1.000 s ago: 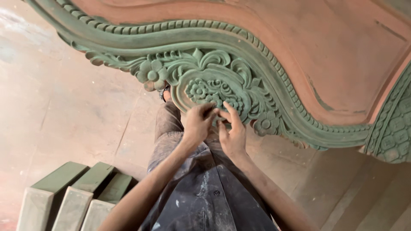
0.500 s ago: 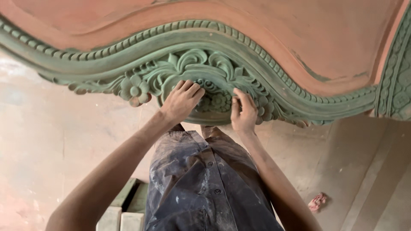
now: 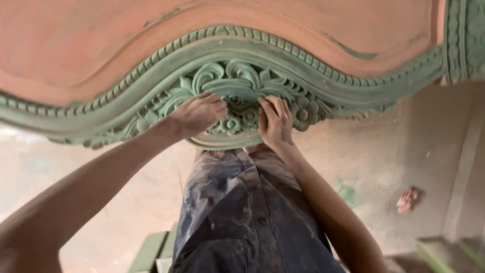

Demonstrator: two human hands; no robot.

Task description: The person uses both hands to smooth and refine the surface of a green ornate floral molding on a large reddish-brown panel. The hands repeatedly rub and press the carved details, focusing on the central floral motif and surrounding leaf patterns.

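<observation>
Both hands press on the green carved floral crest [image 3: 237, 96] at the panel's lower edge: left hand [image 3: 199, 114] curled loosely, right hand [image 3: 275, 121] fingers bent against the flowers, gripping nothing; open floor [image 3: 384, 151] beyond

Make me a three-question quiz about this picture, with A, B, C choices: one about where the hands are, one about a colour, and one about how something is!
1. Where are both hands?
A. on the floor
B. on the green carved flower ornament
C. on the green blocks

2. What colour is the flat board above the carved border?
A. reddish-orange
B. blue
C. white

3. How is the dark button shirt?
A. spotless
B. folded on a shelf
C. worn and smeared with pale dust

Answers:
1 B, since the left hand and right hand both press on the green carved flower ornament.
2 A, as the flat board shows a reddish-orange tone.
3 C, because the dark button shirt is on the person and has pale smudges.
</observation>
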